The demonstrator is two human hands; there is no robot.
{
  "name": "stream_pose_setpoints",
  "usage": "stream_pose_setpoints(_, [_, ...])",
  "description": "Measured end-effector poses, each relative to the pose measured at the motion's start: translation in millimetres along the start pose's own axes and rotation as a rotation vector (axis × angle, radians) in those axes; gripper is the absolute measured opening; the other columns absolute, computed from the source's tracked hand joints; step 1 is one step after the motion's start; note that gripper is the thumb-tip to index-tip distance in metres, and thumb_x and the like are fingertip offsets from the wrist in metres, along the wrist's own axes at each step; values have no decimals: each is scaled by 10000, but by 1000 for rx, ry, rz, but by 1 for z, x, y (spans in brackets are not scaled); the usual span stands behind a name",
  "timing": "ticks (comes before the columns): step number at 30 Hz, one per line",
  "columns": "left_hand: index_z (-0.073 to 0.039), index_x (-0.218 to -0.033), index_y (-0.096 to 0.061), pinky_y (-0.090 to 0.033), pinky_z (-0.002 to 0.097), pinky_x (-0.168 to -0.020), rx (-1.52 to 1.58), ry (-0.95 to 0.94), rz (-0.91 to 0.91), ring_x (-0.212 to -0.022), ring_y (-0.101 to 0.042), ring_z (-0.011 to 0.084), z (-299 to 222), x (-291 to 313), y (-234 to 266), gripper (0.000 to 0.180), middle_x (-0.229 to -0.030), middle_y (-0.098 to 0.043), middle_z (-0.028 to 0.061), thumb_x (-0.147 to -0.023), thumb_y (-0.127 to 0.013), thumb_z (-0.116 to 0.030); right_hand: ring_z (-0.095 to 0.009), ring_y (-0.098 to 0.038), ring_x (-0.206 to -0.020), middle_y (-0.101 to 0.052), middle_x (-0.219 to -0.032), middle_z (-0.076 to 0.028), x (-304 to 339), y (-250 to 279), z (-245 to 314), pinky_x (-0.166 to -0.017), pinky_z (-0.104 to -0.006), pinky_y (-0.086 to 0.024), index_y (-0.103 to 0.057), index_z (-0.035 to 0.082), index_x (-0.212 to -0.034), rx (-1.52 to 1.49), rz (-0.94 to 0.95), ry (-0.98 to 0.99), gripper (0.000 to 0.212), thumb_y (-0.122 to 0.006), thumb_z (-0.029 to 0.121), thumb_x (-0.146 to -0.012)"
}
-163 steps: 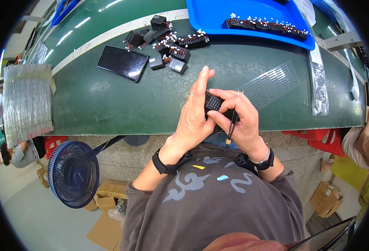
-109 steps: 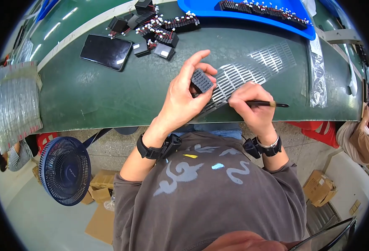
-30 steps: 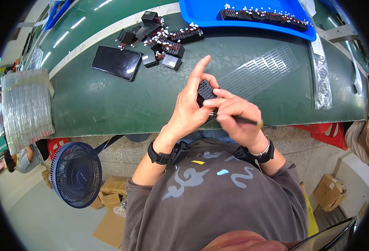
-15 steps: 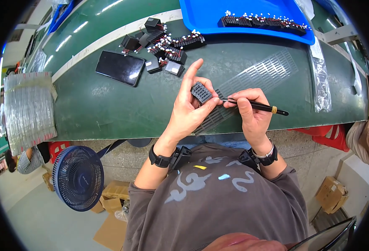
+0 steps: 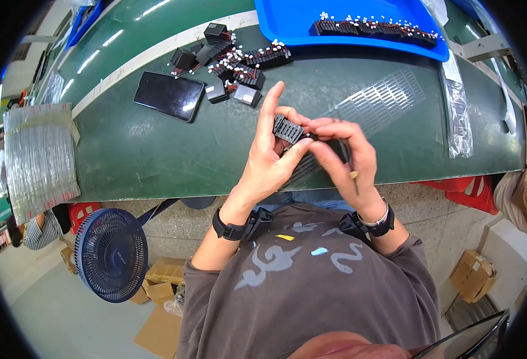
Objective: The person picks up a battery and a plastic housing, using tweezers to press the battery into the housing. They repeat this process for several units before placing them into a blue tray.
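My left hand (image 5: 264, 157) holds a small black slotted block (image 5: 288, 128) between thumb and curled fingers, its index finger stretched upward. My right hand (image 5: 356, 152) is closed, with thumb and fingertips meeting at the block's right edge, close to my left thumb. Black tweezers (image 5: 353, 175) with a tan band hang down along the right palm, blurred by motion. What the right fingertips pinch is hidden. Under both hands lies a grey slotted strip (image 5: 386, 99) on the green table. Beyond my left hand sits a cluster of black blocks (image 5: 248, 76) with red wires and white connectors.
A black phone (image 5: 169, 97) lies left of the cluster. At the back, a blue tray (image 5: 290, 21) holds a row of wired black pieces (image 5: 374, 33). Clear plastic tubes (image 5: 39, 158) are at the left, a clear bag (image 5: 458, 113) at the right, a fan (image 5: 111, 254) below the table edge.
The tweezers have swung from pointing at the block to hanging along my right palm. My right fingers have moved left to the block, which has turned slightly in my left hand.
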State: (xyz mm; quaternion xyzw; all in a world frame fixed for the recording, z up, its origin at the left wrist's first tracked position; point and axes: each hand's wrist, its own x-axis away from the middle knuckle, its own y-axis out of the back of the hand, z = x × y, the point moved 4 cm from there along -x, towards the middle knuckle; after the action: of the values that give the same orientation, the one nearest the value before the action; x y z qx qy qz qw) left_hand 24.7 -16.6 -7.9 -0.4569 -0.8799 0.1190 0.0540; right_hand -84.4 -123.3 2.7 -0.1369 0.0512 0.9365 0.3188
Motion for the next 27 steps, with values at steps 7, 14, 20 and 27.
stream_pose_setpoints(7, [-96, -1563, -188, -552, 294, -856, -176, -126, 14, -1033, -600, 156, 1, 6, -7, 841, -1174, -509, 91, -849, -578, 120, -183, -626, -1000, -605, -1171, -149, 5, -6, 2, -904, -317, -516, -552, 20, -1095, 208, 76, 24, 290, -706, -44, -858])
stream_pose_setpoints(14, [-94, -1542, -257, -545, 314, -915, -96, -23, 17, -1087, -600, 167, 1, 4, 0, 815, -1203, -530, 96, -834, -600, 117, -178, -610, -1022, -587, -1154, -150, 5, 2, -2, -892, -306, -518, -507, 28, -1076, 196, 65, 52, 311, -708, -50, -852])
stream_pose_setpoints(20, [-80, -1498, -357, -526, 323, -941, -117, -46, 23, -1101, -604, 177, 2, 5, -1, 755, -1194, -546, 95, -818, -626, 104, -223, -638, -961, -627, -1062, -129, 6, 1, -4, -837, -315, -511, -541, 34, -1015, 141, -3, 74, 300, -754, -24, -811])
stream_pose_setpoints(27, [-47, -1242, -642, -501, 342, -915, -477, -252, 58, -1063, -620, 225, -11, 3, 5, 477, -1126, -602, 92, -777, -706, 39, -209, -650, -930, -624, -1060, -125, 5, 3, -3, -818, -312, -522, -532, 31, -1028, 71, -45, 97, 309, -749, -34, -817])
